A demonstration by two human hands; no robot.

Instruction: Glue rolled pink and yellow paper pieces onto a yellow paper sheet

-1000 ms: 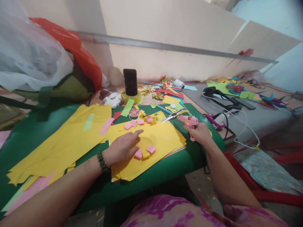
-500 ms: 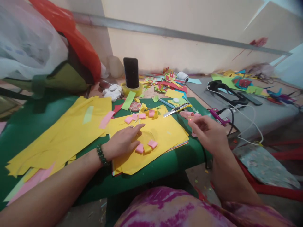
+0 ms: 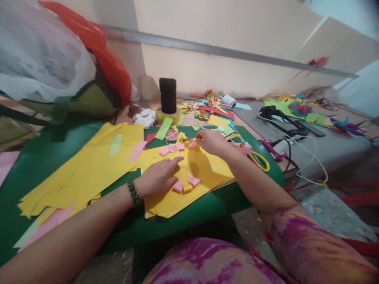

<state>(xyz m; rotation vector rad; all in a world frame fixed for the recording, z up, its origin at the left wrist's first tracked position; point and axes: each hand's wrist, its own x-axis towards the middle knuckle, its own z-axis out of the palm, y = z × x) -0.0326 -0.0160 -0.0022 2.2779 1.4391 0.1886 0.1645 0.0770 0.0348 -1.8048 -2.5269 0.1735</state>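
My left hand (image 3: pixel 160 176), with a dark beaded bracelet (image 3: pixel 133 192) on its wrist, rests on the stacked yellow paper (image 3: pixel 166 207), fingers stretched out. Under and beside it are a curved yellow paper strip (image 3: pixel 186 186) and folded pink paper pieces (image 3: pixel 193 181). Farther back, my right hand (image 3: pixel 212 142) reaches into a small group of folded pieces, its bent fingertips close together at a pink folded piece (image 3: pixel 192 144) and yellow ones. What lies between those fingertips is hidden. Partly behind my right arm are a pink glue gun (image 3: pixel 246 148) and yellow-handled scissors (image 3: pixel 263 162).
More yellow sheets (image 3: pixel 85 169) cover the left of the green surface (image 3: pixel 118 221). A phone (image 3: pixel 167 95) stands upright in a yellow tape roll (image 3: pixel 168 116). Paper scraps and flowers (image 3: pixel 213 99) lie along the wall. A purple power strip (image 3: pixel 274 150) with cables is at right.
My right hand has moved left and away from me, from beside the glue gun to the folded pieces. The scissors' yellow handles now show. My left hand has stayed on the paper.
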